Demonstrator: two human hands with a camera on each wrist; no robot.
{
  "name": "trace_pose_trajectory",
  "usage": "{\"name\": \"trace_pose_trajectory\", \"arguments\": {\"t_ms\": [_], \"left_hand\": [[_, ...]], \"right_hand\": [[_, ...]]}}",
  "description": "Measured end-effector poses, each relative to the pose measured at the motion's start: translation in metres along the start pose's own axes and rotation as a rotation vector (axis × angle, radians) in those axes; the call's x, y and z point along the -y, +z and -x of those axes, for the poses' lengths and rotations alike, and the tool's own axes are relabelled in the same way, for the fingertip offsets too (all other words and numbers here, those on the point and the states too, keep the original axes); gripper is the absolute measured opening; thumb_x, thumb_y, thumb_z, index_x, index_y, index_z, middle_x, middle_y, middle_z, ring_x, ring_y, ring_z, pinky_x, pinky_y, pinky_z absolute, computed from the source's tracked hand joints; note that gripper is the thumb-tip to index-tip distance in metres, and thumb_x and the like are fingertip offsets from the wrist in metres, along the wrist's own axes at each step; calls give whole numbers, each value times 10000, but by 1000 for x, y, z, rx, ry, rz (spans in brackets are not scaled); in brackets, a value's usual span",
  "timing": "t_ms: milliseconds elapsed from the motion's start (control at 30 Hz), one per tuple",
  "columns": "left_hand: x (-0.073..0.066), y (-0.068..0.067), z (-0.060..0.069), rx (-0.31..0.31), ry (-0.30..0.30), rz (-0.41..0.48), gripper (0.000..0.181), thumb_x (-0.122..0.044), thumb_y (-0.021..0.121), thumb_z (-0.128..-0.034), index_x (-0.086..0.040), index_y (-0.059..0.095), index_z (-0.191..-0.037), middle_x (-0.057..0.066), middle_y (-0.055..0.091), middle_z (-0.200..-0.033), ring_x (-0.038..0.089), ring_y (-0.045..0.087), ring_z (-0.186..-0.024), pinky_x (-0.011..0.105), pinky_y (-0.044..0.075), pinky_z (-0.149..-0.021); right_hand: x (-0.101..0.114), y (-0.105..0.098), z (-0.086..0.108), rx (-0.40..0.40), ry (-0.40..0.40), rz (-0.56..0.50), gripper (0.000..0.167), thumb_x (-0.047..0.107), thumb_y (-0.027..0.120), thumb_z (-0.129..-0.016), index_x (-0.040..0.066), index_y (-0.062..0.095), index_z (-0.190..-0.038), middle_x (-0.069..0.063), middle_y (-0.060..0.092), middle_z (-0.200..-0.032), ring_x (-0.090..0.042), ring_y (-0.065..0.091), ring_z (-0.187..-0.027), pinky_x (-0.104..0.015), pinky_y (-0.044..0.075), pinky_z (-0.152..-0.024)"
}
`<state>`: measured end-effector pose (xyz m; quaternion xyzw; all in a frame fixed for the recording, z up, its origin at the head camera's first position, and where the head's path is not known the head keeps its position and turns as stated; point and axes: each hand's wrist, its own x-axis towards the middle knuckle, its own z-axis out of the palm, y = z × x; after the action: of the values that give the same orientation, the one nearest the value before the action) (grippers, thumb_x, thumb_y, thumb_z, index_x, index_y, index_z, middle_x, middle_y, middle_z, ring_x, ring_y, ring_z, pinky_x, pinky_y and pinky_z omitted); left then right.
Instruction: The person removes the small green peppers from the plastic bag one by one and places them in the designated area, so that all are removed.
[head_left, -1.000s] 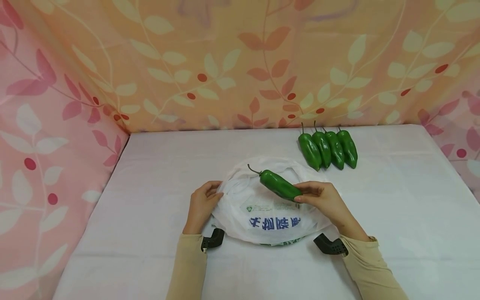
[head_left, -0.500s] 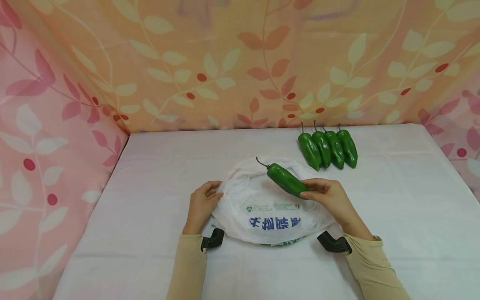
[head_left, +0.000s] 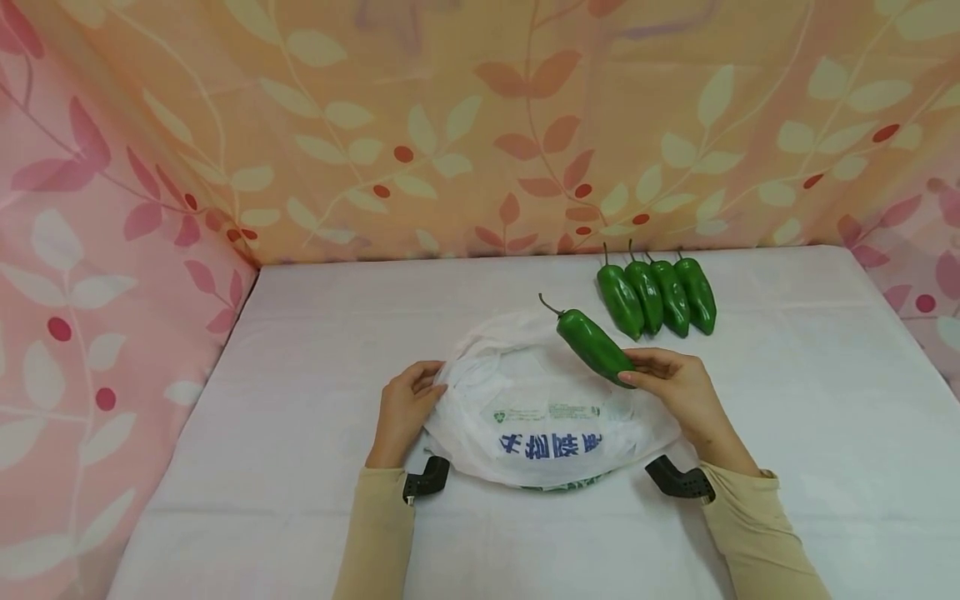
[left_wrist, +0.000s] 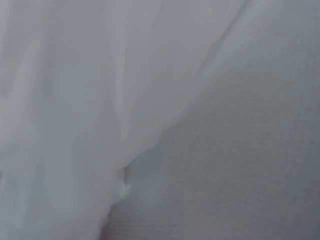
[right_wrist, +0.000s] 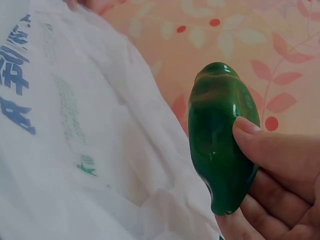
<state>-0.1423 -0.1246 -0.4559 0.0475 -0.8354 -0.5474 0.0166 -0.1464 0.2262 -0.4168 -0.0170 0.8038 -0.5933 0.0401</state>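
A white plastic bag (head_left: 525, 467) with blue and green print lies spread on the table. My left hand (head_left: 405, 408) pinches its left edge between thumb and fingers. Over the bag's right side, my right hand (head_left: 682, 392) holds a green pepper (head_left: 596, 348) by its tip end, the thin stem pointing away to the upper left. In the right wrist view the thumb presses one side of the pepper (right_wrist: 220, 135), with fingers behind it. White bag film (left_wrist: 90, 75) fills much of the blurred left wrist view, and the left fingers cannot be made out there.
Several more green peppers (head_left: 656, 298) lie side by side at the table's back edge, right of centre, stems toward the back. A white cloth covers the table (head_left: 300, 350). Leaf-patterned curtains (head_left: 420, 125) stand behind it and at both sides.
My right hand has carried the pepper to the right and slightly toward the back, away from the middle of the bag. The left hand keeps its place on the bag's edge.
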Motion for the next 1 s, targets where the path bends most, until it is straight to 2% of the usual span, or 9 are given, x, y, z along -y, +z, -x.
{"name": "trace_pose_trajectory", "arguments": {"t_ms": [200, 400, 600, 833, 1000], "left_hand": [[0, 0, -1, -3, 23, 0, 306, 3, 691, -820, -30, 666, -1123, 142, 660, -1121, 251, 646, -1000, 371, 525, -861], [1, 0, 0, -4, 3, -15, 299, -12, 692, -822, -42, 670, -1118, 125, 662, -1121, 232, 644, -1005, 360, 524, -861], [1, -1, 0, -3, -4, -17, 293, -27, 694, -824, -58, 675, -1115, 113, 662, -1123, 223, 641, -1010, 365, 521, -866], [1, 0, -1, -5, 14, -12, 306, -4, 697, -814, -37, 671, -1117, 135, 661, -1115, 240, 641, -1011, 369, 521, -864], [2, 0, -1, -4, 13, -21, 303, -4, 699, -817, -34, 670, -1117, 143, 660, -1119, 251, 640, -1015, 378, 521, -867]], "right_hand": [[-1, -6, 0, -38, 31, 18, 445, 126, 714, -846, -89, 582, -1212, 113, 681, -920, -23, 621, -846, -173, 522, -741], [-3, -12, 0, -89, -8, 5, 430, 94, 709, -845, -92, 584, -1212, 171, 659, -934, 0, 610, -842, -147, 513, -732], [-6, -19, -1, -135, -58, -117, 307, -2, 699, -828, -34, 658, -1131, 153, 672, -928, -4, 617, -823, -126, 509, -710], [-9, -28, -1, -204, -37, -141, 251, 14, 714, -820, 131, 717, -1043, 175, 667, -903, 23, 609, -829, -101, 496, -712], [-10, -34, 0, -229, -23, -228, 258, 17, 722, -813, 114, 719, -1052, 140, 679, -907, 5, 633, -811, -102, 494, -732]]}}
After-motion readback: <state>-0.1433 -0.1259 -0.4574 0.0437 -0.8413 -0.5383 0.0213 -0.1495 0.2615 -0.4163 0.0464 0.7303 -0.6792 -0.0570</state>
